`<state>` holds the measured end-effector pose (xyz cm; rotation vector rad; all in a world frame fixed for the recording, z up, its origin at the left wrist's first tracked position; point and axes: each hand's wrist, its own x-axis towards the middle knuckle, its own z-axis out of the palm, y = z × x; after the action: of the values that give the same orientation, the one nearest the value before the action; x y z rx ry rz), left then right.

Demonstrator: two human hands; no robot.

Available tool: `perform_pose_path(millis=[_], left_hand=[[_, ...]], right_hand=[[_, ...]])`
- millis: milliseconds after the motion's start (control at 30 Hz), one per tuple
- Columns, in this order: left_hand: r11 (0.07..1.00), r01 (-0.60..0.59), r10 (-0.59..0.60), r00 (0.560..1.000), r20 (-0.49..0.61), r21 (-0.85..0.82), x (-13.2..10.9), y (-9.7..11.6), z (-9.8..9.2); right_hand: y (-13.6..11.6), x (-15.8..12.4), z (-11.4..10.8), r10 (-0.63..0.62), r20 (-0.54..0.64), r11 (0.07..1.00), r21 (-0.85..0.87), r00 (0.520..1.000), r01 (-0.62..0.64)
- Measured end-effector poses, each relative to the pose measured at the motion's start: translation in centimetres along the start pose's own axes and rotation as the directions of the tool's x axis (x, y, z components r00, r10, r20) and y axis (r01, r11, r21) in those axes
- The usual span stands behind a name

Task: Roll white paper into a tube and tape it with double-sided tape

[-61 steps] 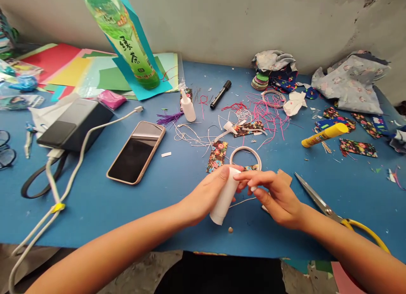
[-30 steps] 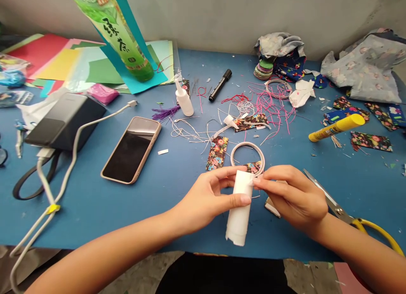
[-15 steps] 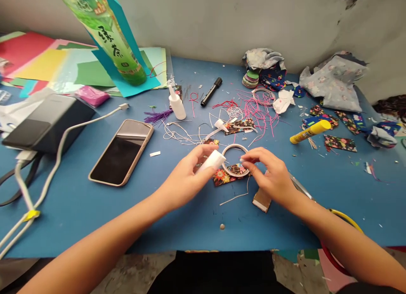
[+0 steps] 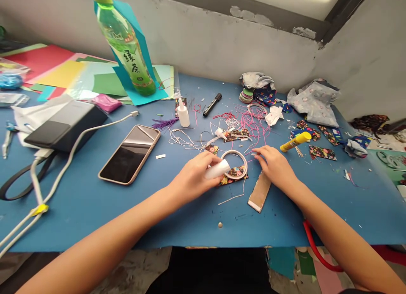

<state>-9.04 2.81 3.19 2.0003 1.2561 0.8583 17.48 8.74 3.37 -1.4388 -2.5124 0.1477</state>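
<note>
My left hand (image 4: 198,172) is closed around a small white cylinder (image 4: 218,169), which looks like a plastic bottle; its far end lies beside a pale ring (image 4: 245,167). The ring overlaps a floral fabric strip (image 4: 228,180), and I cannot tell whether my left fingers touch it. To the right, my right hand (image 4: 275,165) has its thumb and forefinger close together near thin pink thread (image 4: 249,153). What lies between those fingertips is too small to make out. Below that hand, a brown strip (image 4: 260,191) with a white end lies on the table.
A phone (image 4: 130,154) and a power bank (image 4: 74,125) with cable lie left. Behind stand a green tea bottle (image 4: 131,59) and a white nozzle bottle (image 4: 183,115). A black marker (image 4: 212,105), tangled threads, a yellow glue stick (image 4: 295,141) and red-handled scissors (image 4: 312,245) are around.
My right hand has moved a little right, away from the ring, and more of the brown strip shows. The left hand still holds the white cylinder. The head view has tilted up.
</note>
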Motion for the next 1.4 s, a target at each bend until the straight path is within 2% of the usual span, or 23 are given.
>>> perform_pose_path(millis=[100, 233, 300, 367, 433, 533, 667, 733, 800, 833, 900, 967, 1033, 1067, 1300, 1400], left_hand=[[0.991, -0.127, 0.125, 0.991, 0.049, 0.031, -0.5, 0.0, 0.6], [0.941, -0.289, 0.276, 0.957, 0.093, 0.175, -0.9, -0.7, 1.5], [0.906, -0.336, 0.311, 0.941, 0.134, 0.259, -1.0, -0.8, 1.8], [0.887, -0.356, 0.316, 0.933, 0.174, 0.296, -0.9, -0.8, 2.0], [0.902, -0.333, 0.287, 0.938, 0.195, 0.275, -0.8, -0.7, 2.0], [0.937, -0.277, 0.234, 0.950, 0.206, 0.212, -0.8, -0.3, 1.8], [0.944, -0.262, 0.212, 0.947, 0.241, 0.201, -0.9, 0.1, 1.5], [0.938, -0.274, 0.216, 0.940, 0.263, 0.212, -0.9, 0.1, 1.4], [0.933, -0.283, 0.231, 0.944, 0.235, 0.221, -0.9, 0.0, 1.1], [0.933, -0.278, 0.237, 0.952, 0.192, 0.227, -0.9, -0.1, 1.0], [0.937, -0.244, 0.232, 0.970, 0.077, 0.249, -0.7, -0.5, 0.6], [0.941, -0.175, 0.191, 0.981, -0.029, 0.289, -0.6, -0.8, 0.2], [0.937, -0.093, 0.129, 0.988, -0.086, 0.336, -0.4, -1.0, -0.1], [0.933, -0.059, 0.100, 0.990, -0.098, 0.356, -0.4, -1.1, -0.2], [0.882, 0.112, -0.082, 0.993, -0.085, 0.458, -0.2, -0.9, -0.2], [0.892, 0.063, -0.035, 0.997, -0.071, 0.447, -0.1, -1.0, -0.1]], right_hand=[[0.4, 0.1, -0.8, 0.007, -0.091, 1.000, 0.020, 0.996, -0.006], [1.1, 0.4, -2.2, 0.157, -0.230, 0.983, 0.131, 0.960, -0.130], [1.5, 0.5, -2.7, 0.170, -0.179, 0.978, 0.150, 0.969, -0.143], [1.8, 0.5, -2.8, 0.103, -0.100, 0.990, 0.105, 0.990, -0.092], [2.1, 0.5, -2.4, 0.051, -0.107, 0.997, 0.056, 0.993, -0.046], [2.8, 0.6, -1.0, 0.049, -0.182, 0.997, 0.066, 0.982, -0.037], [3.5, 0.6, 0.7, 0.032, -0.083, 0.997, 0.073, 0.996, -0.026], [3.3, 0.3, 0.6, 0.037, -0.093, 0.998, 0.056, 0.995, -0.032], [2.7, -0.5, -0.2, 0.017, -0.102, 0.997, 0.072, 0.995, -0.009], [2.2, -1.0, -0.8, -0.009, -0.073, 0.995, 0.103, 0.997, 0.016], [1.3, -2.3, -2.0, -0.118, 0.100, 0.971, 0.218, 0.988, 0.093], [0.4, -3.5, -2.8, -0.279, 0.330, 0.932, 0.320, 0.902, 0.171], [-0.3, -4.3, -3.1, -0.358, 0.434, 0.918, 0.328, 0.827, 0.225], [-0.6, -4.5, -3.2, -0.367, 0.450, 0.920, 0.306, 0.815, 0.245], [-2.2, -3.9, -3.5, -0.316, 0.425, 0.947, 0.196, 0.848, 0.254], [-2.9, -3.7, -3.7, -0.207, 0.424, 0.973, 0.187, 0.882, 0.138]])
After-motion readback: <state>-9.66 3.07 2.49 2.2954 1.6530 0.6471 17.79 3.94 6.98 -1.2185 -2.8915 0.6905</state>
